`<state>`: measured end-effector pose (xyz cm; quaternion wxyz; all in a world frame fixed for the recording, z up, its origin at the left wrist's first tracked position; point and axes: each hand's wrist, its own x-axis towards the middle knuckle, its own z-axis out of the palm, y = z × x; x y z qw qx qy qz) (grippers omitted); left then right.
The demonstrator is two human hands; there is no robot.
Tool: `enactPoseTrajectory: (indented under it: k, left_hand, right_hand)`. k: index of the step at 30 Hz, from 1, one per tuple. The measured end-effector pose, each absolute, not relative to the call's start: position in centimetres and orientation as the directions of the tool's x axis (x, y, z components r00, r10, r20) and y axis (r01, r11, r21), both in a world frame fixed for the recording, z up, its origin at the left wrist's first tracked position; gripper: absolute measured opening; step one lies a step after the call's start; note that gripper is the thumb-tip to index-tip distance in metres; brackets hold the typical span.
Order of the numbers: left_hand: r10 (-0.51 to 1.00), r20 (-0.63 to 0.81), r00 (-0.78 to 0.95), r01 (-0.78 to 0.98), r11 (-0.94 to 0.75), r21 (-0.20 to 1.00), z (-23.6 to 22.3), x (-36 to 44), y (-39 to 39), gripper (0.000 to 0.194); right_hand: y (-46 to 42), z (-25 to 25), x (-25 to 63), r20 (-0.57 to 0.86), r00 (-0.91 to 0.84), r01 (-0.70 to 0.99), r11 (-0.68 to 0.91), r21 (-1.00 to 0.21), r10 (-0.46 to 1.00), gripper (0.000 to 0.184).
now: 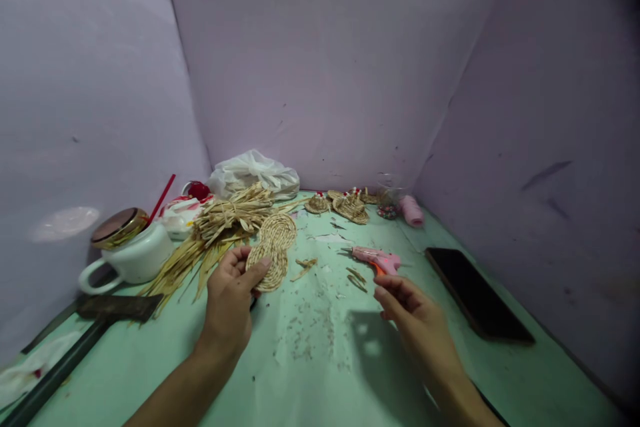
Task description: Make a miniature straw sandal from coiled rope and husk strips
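Observation:
My left hand [230, 300] pinches a flat, coiled straw sole [273, 250], shaped like a figure eight, with the thumb on top. It is held up at the left of the middle. My right hand [413, 313] is raised above the table with thumb and fingertips drawn together; whatever may be between them is hidden. Just beyond those fingertips is a pink glue gun [373, 257] with an orange trigger, its nozzle pointing left. Short straw scraps [357, 279] lie beside the gun, and another scrap [304, 268] is near the sole.
At left stand a white mug [137, 257] with a jar lid on it and a hammer [117, 307]. Behind are a dried straw bundle [233, 213] and a plastic bag [257, 173]. Small straw slippers [350, 205] and pink thread [411, 211] sit at the back; a phone [477, 293] lies right.

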<state>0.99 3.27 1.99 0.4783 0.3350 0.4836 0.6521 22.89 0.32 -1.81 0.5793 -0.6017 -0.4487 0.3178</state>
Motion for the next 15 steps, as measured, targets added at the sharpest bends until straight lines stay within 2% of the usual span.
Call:
enactPoseTrajectory:
  k: [3,5,8,11,13,15]
  left_hand:
    - [0.95,-0.047,-0.31,-0.302,-0.051,0.952,2.1,0.8,3.4,0.034]
    - [0.955,-0.072,-0.288,-0.292,-0.016,0.956,2.0,0.8,3.4,0.034]
    - [0.984,-0.138,-0.114,-0.251,0.106,0.962,1.1,1.4,2.8,0.035]
    - [0.965,-0.205,0.165,-0.216,0.238,0.947,-0.7,3.0,1.5,0.036]
    - [0.934,-0.201,0.296,-0.137,0.25,0.958,-1.8,4.2,0.3,0.035]
    - [0.913,-0.19,0.36,0.11,0.161,0.981,-2.4,4.9,-0.7,0.027]
  right_hand:
    - [0.6,-2.2,23.3,0.157,0.401,0.298,0.034,-0.954,0.903,0.025]
    - [0.7,-2.2,23.6,0.161,0.422,0.322,0.018,-0.946,0.892,0.025]
    - [0.7,-1.6,23.8,0.124,0.464,0.204,0.03,-0.978,0.877,0.028]
    - [0.5,-1.4,23.6,-0.021,0.432,0.047,-0.046,-0.998,0.902,0.035]
    - [0.5,-1.8,23.3,-0.128,0.311,0.053,-0.151,-0.987,0.942,0.036]
    - [0.4,-2.3,23.0,-0.161,0.176,0.171,-0.191,-0.967,0.971,0.029]
